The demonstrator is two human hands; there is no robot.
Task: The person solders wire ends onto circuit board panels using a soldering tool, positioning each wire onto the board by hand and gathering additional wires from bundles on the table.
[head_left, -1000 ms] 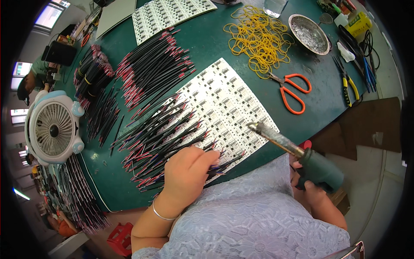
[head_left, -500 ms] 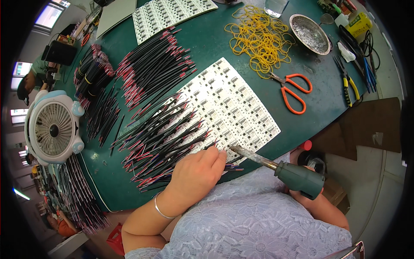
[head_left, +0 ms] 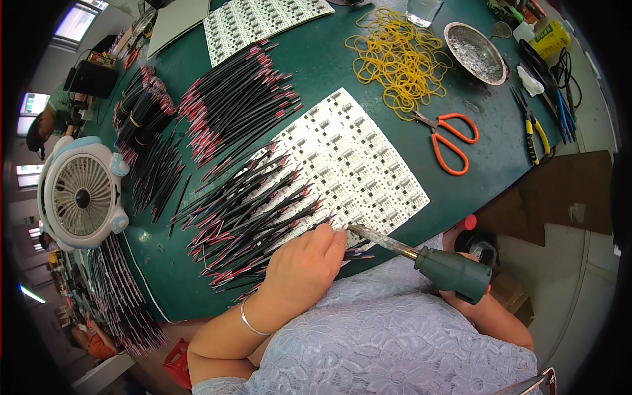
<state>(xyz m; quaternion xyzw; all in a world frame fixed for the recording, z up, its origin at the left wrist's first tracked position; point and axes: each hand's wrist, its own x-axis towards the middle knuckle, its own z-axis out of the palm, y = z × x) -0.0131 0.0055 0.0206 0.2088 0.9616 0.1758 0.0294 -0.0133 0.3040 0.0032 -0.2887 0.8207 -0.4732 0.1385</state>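
Note:
A white circuit board panel [head_left: 372,158] lies on the bench in front of me, set with rows of small dark parts. Black-sleeved wires with red ends [head_left: 243,220] fan out over its left side. Low on the panel, my left hand [head_left: 303,263] is closed in a pinch at the board's near edge; what sits between its fingertips is hidden. My right hand [head_left: 459,301] is wrapped round the green handle of a soldering iron [head_left: 454,273], mostly hidden behind it. The iron's tip rests by the left fingertips, at the board.
Behind the panel lie a pile of black wires [head_left: 240,99] and more circuit boards [head_left: 263,23]. Yellow rubber bands [head_left: 398,62], orange-handled scissors [head_left: 454,141], a metal bowl [head_left: 449,34] and pliers [head_left: 536,135] are to the right. A white fan [head_left: 80,194] stands left.
The soldering iron has shifted slightly left, bringing its tip closer to my left fingertips. My left hand stays pinched in nearly the same place.

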